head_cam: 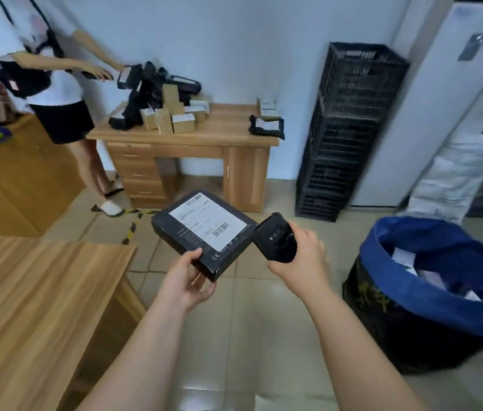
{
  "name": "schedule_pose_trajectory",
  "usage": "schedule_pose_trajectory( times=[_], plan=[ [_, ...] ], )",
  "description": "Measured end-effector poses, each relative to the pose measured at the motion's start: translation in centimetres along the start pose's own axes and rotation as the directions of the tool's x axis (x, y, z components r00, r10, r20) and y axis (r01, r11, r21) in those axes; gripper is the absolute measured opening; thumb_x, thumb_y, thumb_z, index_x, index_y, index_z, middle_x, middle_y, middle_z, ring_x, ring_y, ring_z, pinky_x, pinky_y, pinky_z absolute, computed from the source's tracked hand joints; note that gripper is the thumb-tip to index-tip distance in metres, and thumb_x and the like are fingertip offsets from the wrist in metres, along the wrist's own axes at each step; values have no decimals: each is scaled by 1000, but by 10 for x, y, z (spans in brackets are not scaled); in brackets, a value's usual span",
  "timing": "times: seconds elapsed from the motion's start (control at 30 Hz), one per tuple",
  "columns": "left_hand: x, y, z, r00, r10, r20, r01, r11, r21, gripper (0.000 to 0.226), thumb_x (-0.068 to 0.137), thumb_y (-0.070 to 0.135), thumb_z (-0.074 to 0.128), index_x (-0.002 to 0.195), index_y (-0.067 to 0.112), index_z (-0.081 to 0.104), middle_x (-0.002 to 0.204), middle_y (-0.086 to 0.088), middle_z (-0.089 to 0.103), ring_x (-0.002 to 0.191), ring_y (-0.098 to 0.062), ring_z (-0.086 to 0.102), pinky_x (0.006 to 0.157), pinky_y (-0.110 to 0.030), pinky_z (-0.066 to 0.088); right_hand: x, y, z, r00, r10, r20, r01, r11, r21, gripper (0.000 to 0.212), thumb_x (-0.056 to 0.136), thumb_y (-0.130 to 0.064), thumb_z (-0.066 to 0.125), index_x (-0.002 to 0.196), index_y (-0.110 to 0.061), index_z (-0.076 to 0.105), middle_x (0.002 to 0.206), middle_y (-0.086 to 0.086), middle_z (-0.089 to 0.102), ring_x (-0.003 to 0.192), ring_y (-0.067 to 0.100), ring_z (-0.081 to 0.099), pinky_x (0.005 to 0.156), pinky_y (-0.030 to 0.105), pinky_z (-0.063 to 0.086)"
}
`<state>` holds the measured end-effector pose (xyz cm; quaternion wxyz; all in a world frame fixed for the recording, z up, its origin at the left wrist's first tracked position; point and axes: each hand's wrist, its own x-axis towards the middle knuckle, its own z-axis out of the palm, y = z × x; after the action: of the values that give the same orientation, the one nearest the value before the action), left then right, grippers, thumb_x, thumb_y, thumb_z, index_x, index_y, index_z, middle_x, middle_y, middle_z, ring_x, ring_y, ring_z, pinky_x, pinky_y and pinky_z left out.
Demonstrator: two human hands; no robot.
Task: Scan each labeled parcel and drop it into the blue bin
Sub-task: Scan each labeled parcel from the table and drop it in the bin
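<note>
Pinching with the left hand [187, 280] the near corner of a flat black cardboard parcel with a white barcode label [204, 228], gripping in the right hand [305, 259] a black handheld scanner [275, 241] just beside its right edge. Apparently scanning; next, probably swinging right and releasing over the blue-lined round bin [442, 304] nearby.

I read one mark with certainty: a white "CE" sign [215, 256], printed near the closest corner of the black box [185, 232]. The white characters next to it are too blurred to read. The white shipping label [207, 219] on the box's top face carries two barcodes and lines of small print, none legible to me. Yellow print [373, 295] on the black lower wall of the blue bin [412, 295] is also illegible.
</note>
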<state>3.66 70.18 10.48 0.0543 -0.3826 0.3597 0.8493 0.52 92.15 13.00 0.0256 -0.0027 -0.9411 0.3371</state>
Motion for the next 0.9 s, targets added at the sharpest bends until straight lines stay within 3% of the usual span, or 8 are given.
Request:
schedule_pose_trajectory(
  times=[0.1, 0.4, 0.57, 0.77, 0.9],
  plan=[
    [25, -18, 55, 998, -45, 50, 40, 995, 86, 36, 83, 15, 72, 114, 24, 55, 86, -5, 72, 94, -20, 61, 77, -40, 49, 20, 42, -23, 991, 113, -70, -110, 993, 53, 89, 67, -31, 79, 145, -37, 39, 127, -4, 47, 122, 22, 42, 102, 46, 42],
    [123, -51, 215, 948, -250, 197, 177, 929, 326, 26, 83, 19, 72, 105, 24, 57, 64, 0, 70, 91, -18, 60, 80, -40, 48, 99, 132, -72, 892, 376, -251, -364, 927, 96, 89, 69, -31, 78, 147, -34, 36, 136, -1, 45, 128, 25, 39, 105, 50, 39],
    [186, -56, 317, 900, -372, 226, 243, 860, 448, 29, 80, 21, 77, 103, 20, 58, 90, -6, 66, 93, -20, 61, 83, -42, 51, 165, 169, -97, 799, 488, -351, -493, 866, 81, 89, 72, -38, 78, 149, -31, 33, 139, -1, 44, 131, 25, 39, 105, 50, 39],
    [247, -73, 429, 851, -453, 265, 218, 764, 607, 32, 83, 19, 75, 109, 23, 58, 101, -6, 63, 94, -19, 61, 81, -43, 52, 224, 211, -118, 673, 614, -412, -632, 767, 110, 96, 76, -42, 78, 154, -29, 24, 154, 0, 31, 142, 26, 28, 112, 53, 32],
    [277, -110, 477, 818, -527, 232, 229, 668, 708, 33, 84, 20, 75, 111, 23, 57, 101, -5, 65, 92, -18, 62, 76, -40, 54, 237, 242, -119, 568, 710, -416, -707, 680, 195, 98, 75, -42, 80, 155, -33, 23, 150, -2, 35, 140, 25, 30, 110, 52, 35]
  ],
)
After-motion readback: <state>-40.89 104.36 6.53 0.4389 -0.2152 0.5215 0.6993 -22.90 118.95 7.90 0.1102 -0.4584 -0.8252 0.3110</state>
